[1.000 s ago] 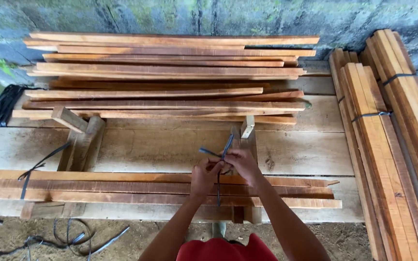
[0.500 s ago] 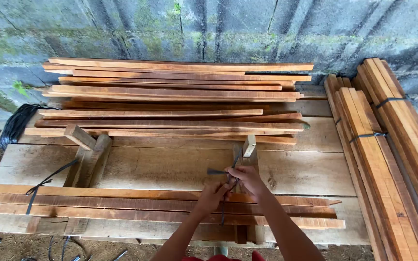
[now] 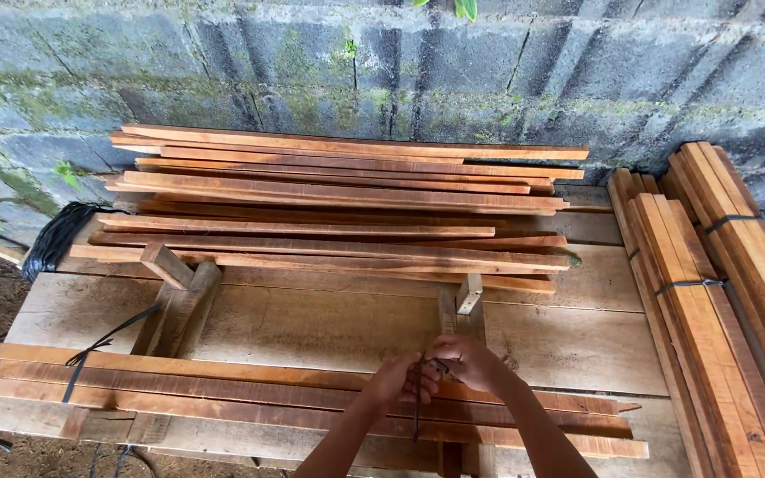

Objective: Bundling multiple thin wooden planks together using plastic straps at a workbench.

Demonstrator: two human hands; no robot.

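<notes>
A flat bundle of long wooden slats (image 3: 223, 389) lies along the near edge of a plank workbench (image 3: 329, 327). A dark plastic strap (image 3: 417, 416) runs around the bundle's right part. My left hand (image 3: 393, 379) and my right hand (image 3: 467, 358) meet over that strap, both with fingers closed on its ends, just above the slats. A second dark strap (image 3: 77, 372) is tied round the bundle's left end.
A loose pile of slats (image 3: 338, 195) lies at the back of the bench against a block wall. Strapped slat bundles (image 3: 710, 301) lean at the right. Two wooden jig blocks (image 3: 170, 292) (image 3: 462, 305) stand on the bench. A coil of black strap (image 3: 55, 239) sits at the far left.
The camera has tilted up, so the bench sits lower in view. The strap ends that stuck up above my hands are now drawn down into my fingers against the slats.
</notes>
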